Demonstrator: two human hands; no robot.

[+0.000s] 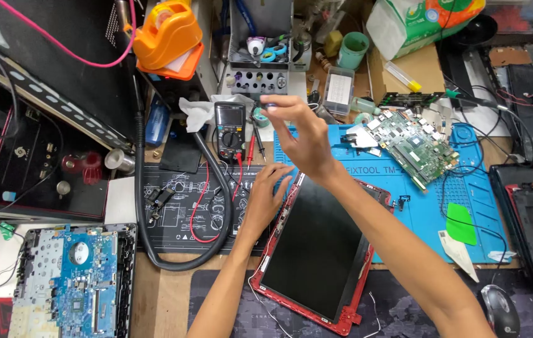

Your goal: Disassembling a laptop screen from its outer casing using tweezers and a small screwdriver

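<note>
We steady the laptop screen with our open left hand; right hand, at 12 o'clock, pinches a tiny part, probably a screw to set aside.

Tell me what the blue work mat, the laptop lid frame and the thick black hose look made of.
Blue rectangular work mat: likely silicone or rubber, matte, with moulded compartments. Red-edged laptop lid frame around the dark screen panel: probably plastic, slightly glossy; the panel looks smooth and reflective. Thick black looped hose: seemingly flexible rubber or plastic, finely ribbed. The left hand rests at the frame's corner.
</note>
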